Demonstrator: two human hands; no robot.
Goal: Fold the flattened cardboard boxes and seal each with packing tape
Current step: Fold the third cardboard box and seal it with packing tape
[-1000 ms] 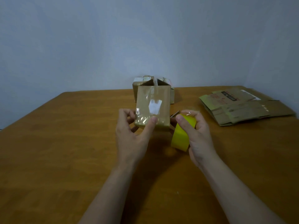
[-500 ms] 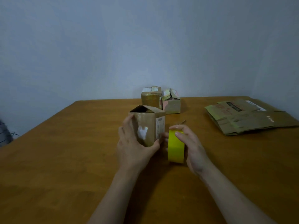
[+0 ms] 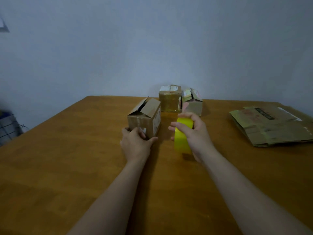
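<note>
Yellow tape [image 3: 183, 141] fills your right hand [image 3: 197, 135]. Its fingers [image 3: 179, 125] curl over the top of the roll and hold it on edge, low at the table [image 3: 67, 167]; whether it touches the wood cannot be told. Your left hand [image 3: 135, 144] grips the near bottom corner of the box [image 3: 146, 119], thumb along the right face and fingertips wrapped round the left, steadying it where it stands.

The flaps [image 3: 149, 106] on top stand half open, so the step in hand looks like closing and sealing the top. To do it well, press the flaps flat and level first and pin them with your left hand. Then find the tape's free end, which is not visible from here. Start the strip partway down one side so it crosses the seam and runs down the other. Pull the roll straight, since a slanted strip would probably leave the seam gaping. The box looks small and light and may skid, so bear down as you pull.

Beyond your hands, two folded boxes [image 3: 169, 100] stand side by side near the far edge, just behind the box. Drawing tape away from you would bring the roll near them. A flat stack [image 3: 271, 126] lies well apart to your right, close to that edge. Open wood between you and the box, and out to the left, gives the best room for turning it.
</note>
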